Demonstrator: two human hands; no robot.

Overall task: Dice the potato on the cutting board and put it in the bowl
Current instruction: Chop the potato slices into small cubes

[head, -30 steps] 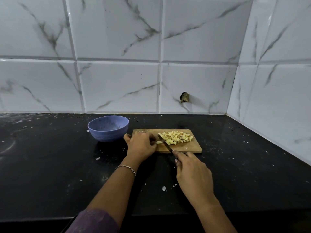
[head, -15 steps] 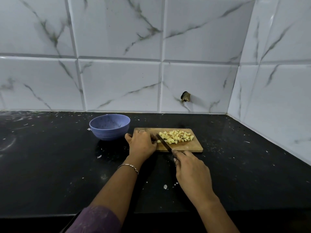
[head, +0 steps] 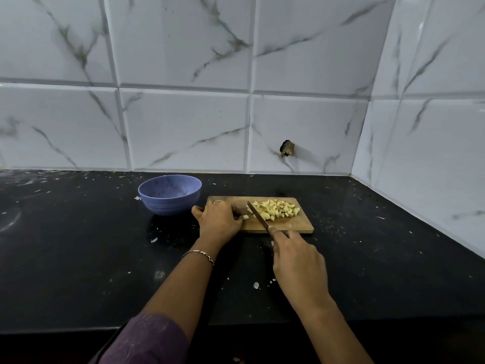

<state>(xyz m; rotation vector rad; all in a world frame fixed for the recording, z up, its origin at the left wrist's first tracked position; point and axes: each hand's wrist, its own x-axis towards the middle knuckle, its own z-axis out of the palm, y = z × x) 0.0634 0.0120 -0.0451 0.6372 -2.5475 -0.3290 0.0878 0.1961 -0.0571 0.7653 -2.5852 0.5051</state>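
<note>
One round blue bowl (head: 170, 194). One rectangular light wooden cutting board (head: 288, 227). One slim-bladed kitchen knife (head: 258, 218). One heap of pale yellow diced potato cubes (head: 275, 210), too many and too small to count surely; some dozens at a look. One stray cube (head: 245, 217) lies apart from the heap. Two grips: the left grip (head: 219, 222) and the right grip (head: 299, 258). One thin silver bracelet (head: 199, 254), one ring (head: 217, 201), one purple sleeve (head: 147, 340). One black stone tabletop (head: 78, 245). One dark stub (head: 288, 148) on the white marbled wall (head: 183, 132).

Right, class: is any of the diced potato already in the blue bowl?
No, the bowl shows nothing inside; the diced potato lies piled on the cutting board.
</note>
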